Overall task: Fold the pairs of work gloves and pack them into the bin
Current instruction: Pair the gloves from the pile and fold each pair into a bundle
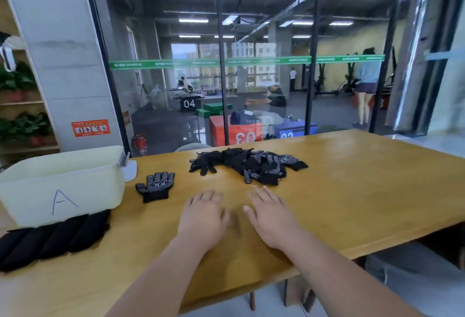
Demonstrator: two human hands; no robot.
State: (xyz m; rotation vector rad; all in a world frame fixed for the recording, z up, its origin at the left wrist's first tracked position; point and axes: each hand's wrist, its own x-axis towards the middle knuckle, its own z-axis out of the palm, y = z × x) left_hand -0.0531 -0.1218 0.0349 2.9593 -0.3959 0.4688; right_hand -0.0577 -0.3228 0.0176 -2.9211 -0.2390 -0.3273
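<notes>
Both hands lay flat on the table [357,190], palms down, fingers loosely spread and holding nothing. The left hand [202,212] sat just beside the right hand [273,218], with a narrow strip of bare wood between them.

From the hands, the bin [60,185] stood at about ten o'clock: pale, open-topped, marked with an A. What it held could not be seen. Along its near wall lay a row of dark rolls [52,241], overlapping one another, seemingly folded gloves not yet packed. At eleven o'clock a single glove [155,187] lay flat, fingers pointing away, apart from both hands. At twelve to one o'clock the pile [247,165] of loose gloves sat in a tangle near the far edge.

The gloves looked knitted, with dotted palms, so probably light, limp and grippy rather than slippery, with nothing to break. A pinch at the cuff would likely lift one clean, while grabbing at fingers in the pile would probably drag neighbours along. A folded pair might spring open unless its cuff were tucked over.

Room was ample — bare wood between hands and pile for folding, and more toward three o'clock, where the near edge ran off diagonally and dropped away. The rolls crowded the low path to the bin, so lifting over its rim seemed safer.
</notes>
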